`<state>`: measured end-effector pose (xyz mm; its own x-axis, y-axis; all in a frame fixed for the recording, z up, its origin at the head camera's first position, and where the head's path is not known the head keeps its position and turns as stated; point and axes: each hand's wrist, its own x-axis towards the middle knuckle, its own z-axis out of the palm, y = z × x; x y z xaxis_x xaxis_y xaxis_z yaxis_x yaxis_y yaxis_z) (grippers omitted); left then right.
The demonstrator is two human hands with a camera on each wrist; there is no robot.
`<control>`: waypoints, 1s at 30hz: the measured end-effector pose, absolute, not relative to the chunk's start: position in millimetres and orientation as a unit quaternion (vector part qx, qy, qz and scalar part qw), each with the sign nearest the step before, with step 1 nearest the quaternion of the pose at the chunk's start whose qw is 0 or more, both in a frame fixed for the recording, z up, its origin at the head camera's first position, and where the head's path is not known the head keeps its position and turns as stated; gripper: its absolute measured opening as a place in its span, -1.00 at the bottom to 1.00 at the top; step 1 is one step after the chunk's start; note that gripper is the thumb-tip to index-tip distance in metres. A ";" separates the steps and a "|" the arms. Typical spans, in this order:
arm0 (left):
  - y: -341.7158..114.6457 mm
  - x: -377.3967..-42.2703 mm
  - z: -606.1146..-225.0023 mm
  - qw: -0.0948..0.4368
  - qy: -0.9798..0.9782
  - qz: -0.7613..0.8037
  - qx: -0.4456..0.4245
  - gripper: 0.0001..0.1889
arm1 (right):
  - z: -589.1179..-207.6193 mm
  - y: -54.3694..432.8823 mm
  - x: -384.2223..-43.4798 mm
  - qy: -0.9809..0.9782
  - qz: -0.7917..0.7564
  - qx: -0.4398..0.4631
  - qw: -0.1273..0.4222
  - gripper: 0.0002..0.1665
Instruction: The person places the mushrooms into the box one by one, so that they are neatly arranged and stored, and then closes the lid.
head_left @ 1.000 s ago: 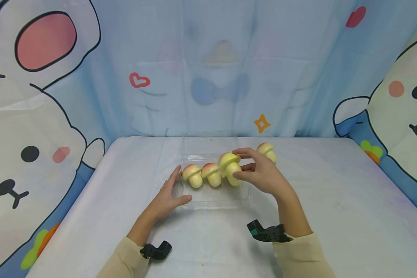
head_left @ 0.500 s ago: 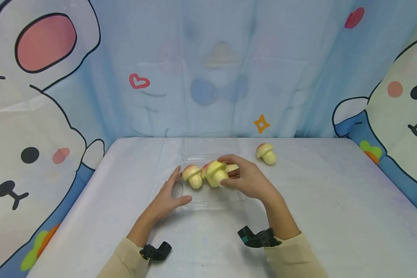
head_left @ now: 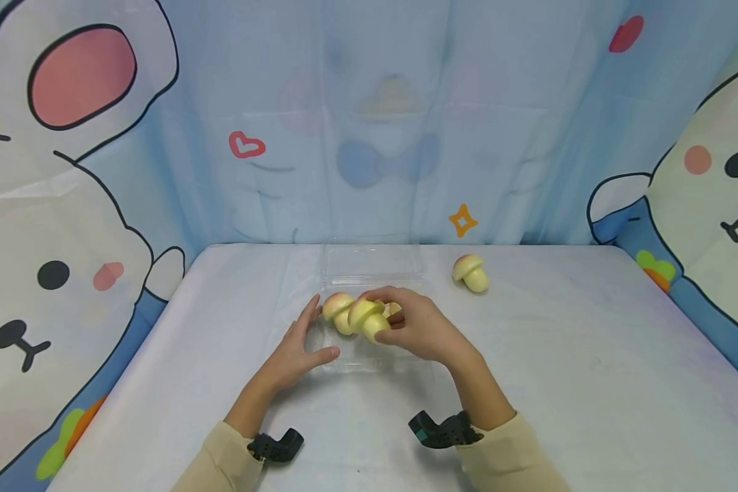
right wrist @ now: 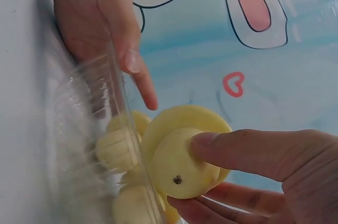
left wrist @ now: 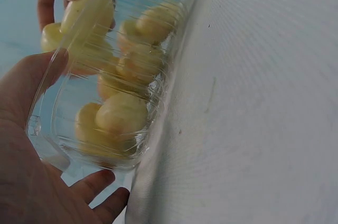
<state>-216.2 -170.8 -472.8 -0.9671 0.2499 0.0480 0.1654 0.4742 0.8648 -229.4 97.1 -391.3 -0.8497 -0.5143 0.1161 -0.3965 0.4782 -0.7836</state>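
Observation:
My right hand (head_left: 419, 326) pinches a yellow toy mushroom (head_left: 367, 316) with a reddish cap, thumb on its stem and fingers behind. It hangs over a clear plastic clamshell box (head_left: 369, 359), near the box's left part. My left hand (head_left: 291, 352) is at the box's left side, fingers spread along it, and its thumb lies at the rim (left wrist: 54, 71) in the left wrist view. Three similar mushrooms stand in a row inside the box, the nearest mushroom (left wrist: 121, 114) closest to my left palm; in the head view the held mushroom and right hand partly hide them.
The box's clear lid (head_left: 372, 263) lies folded back behind it. Another mushroom (head_left: 470, 273) stands on the white tablecloth (head_left: 590, 355), right of the box. A blue printed curtain (head_left: 381, 178) rises at the table's back edge. Each wrist wears a black camera mount (head_left: 445, 430).
My right hand has moved left with the mushroom and come a little lower, passing over the row in the box. The left hand has stayed in place.

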 end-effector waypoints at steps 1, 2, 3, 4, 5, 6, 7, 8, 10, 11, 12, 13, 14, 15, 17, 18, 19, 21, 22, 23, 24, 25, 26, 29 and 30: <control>-170.8 -216.0 -472.9 0.042 0.858 0.498 0.122 0.08 | -392.0 95.7 -229.3 0.857 -0.433 -0.271 0.066 -0.31; -170.6 -215.8 -472.8 0.042 0.858 0.497 0.121 0.08 | -392.6 94.1 -229.5 0.857 -0.430 -0.277 0.065 -0.31; -170.4 -215.6 -472.6 0.042 0.858 0.497 0.119 0.08 | -393.4 92.4 -229.8 0.857 -0.426 -0.283 0.063 -0.31; -170.2 -215.2 -472.3 0.043 0.858 0.498 0.118 0.08 | -394.3 90.7 -230.2 0.856 -0.423 -0.289 0.061 -0.31; -170.1 -215.0 -472.1 0.043 0.858 0.498 0.118 0.08 | -394.8 89.2 -230.3 0.856 -0.421 -0.295 0.060 -0.32; -170.0 -214.7 -471.8 0.043 0.858 0.498 0.117 0.08 | -395.9 87.9 -230.7 0.855 -0.417 -0.301 0.058 -0.32; -170.0 -214.6 -471.7 0.043 0.858 0.498 0.117 0.08 | -396.6 86.5 -230.6 0.856 -0.414 -0.305 0.057 -0.33; -170.2 -214.7 -471.8 0.043 0.858 0.499 0.116 0.08 | -397.4 85.3 -230.4 0.857 -0.411 -0.307 0.056 -0.34; -170.4 -215.0 -472.4 0.042 0.858 0.498 0.120 0.08 | -398.5 83.7 -229.7 0.861 -0.401 -0.309 0.053 -0.35; -170.5 -215.5 -472.9 0.041 0.859 0.496 0.121 0.08 | -398.9 83.1 -229.2 0.864 -0.394 -0.309 0.052 -0.35; -170.6 -215.6 -473.1 0.040 0.859 0.496 0.122 0.08 | -399.5 82.6 -229.1 0.867 -0.388 -0.309 0.051 -0.35; -170.6 -215.9 -473.4 0.039 0.859 0.495 0.124 0.08 | -399.7 82.2 -228.8 0.870 -0.382 -0.308 0.050 -0.35; -170.4 -215.8 -473.5 0.037 0.860 0.494 0.124 0.08 | -400.1 82.0 -228.8 0.873 -0.375 -0.307 0.049 -0.35; -170.1 -215.8 -473.6 0.037 0.860 0.494 0.122 0.08 | -400.4 81.8 -228.8 0.876 -0.369 -0.306 0.047 -0.36; -170.0 -215.7 -473.3 0.038 0.860 0.494 0.119 0.09 | -400.8 81.5 -228.8 0.881 -0.357 -0.307 0.044 -0.37; -169.8 -215.6 -473.2 0.038 0.860 0.495 0.117 0.09 | -401.0 81.4 -228.6 0.883 -0.351 -0.308 0.043 -0.38; -169.7 -215.5 -473.1 0.038 0.860 0.495 0.117 0.09 | -401.2 81.3 -228.4 0.886 -0.345 -0.309 0.041 -0.39; -169.6 -215.5 -473.1 0.041 0.859 0.496 0.115 0.08 | -402.0 81.0 -228.2 0.888 -0.335 -0.312 0.039 -0.39; -169.6 -215.3 -472.9 0.041 0.860 0.496 0.114 0.08 | -402.5 80.8 -228.1 0.889 -0.331 -0.314 0.039 -0.39; -169.7 -215.2 -472.9 0.041 0.860 0.496 0.115 0.08 | -402.9 80.7 -228.1 0.889 -0.329 -0.315 0.038 -0.39; -169.8 -215.2 -472.8 0.041 0.860 0.496 0.116 0.08 | -403.2 80.5 -228.1 0.890 -0.328 -0.315 0.038 -0.39; -169.8 -215.1 -472.7 0.041 0.859 0.496 0.116 0.08 | -403.7 80.4 -228.4 0.890 -0.328 -0.314 0.038 -0.39; -169.9 -214.8 -472.4 0.041 0.860 0.496 0.116 0.08 | -403.9 80.2 -228.5 0.890 -0.329 -0.313 0.039 -0.39; -169.8 -214.4 -472.2 0.040 0.859 0.497 0.116 0.08 | -404.3 80.0 -229.0 0.892 -0.328 -0.309 0.038 -0.39; -169.6 -214.1 -472.2 0.040 0.859 0.497 0.115 0.08 | -404.8 79.9 -229.1 0.892 -0.328 -0.307 0.038 -0.39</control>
